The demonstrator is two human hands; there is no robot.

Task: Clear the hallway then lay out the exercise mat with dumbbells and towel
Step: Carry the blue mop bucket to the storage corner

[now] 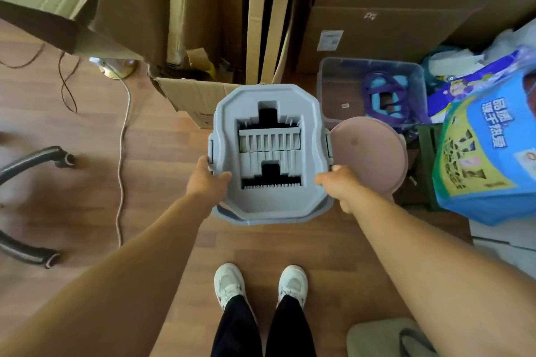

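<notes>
Nearest, a pair of white shoes (229,284) is seen planted on the wooden floor (333,240), toes pointed toward the clutter. Just ahead of them a grey mop bucket (269,209) is gripped on both sides. The left hand (207,180) is curled round the left rim with the thumb laid over the top. The right hand (338,182) is closed on the right rim beside the side latch. Whether the base is resting on the floor or lifted clear cannot be told from above.

The clearing stage is judged to be under way, since no exercise mat, dumbbells or towel can be made out. For a clean carry the bucket should be kept level and low, with the grip shared evenly, as water may be hidden under the wringer insert.

A pink round stool (374,153) stands just beside the bucket's right wall and could be knocked if the load is swung that way. A grey cable (123,136) trails along the floor's left side near a chair base (34,159), so steps to that side should be watched. Farther off, a clear bin (333,87) and tall cardboard boxes (391,23) are packed along the far edge, and a blue bag (487,159) crowds the right edge.
</notes>
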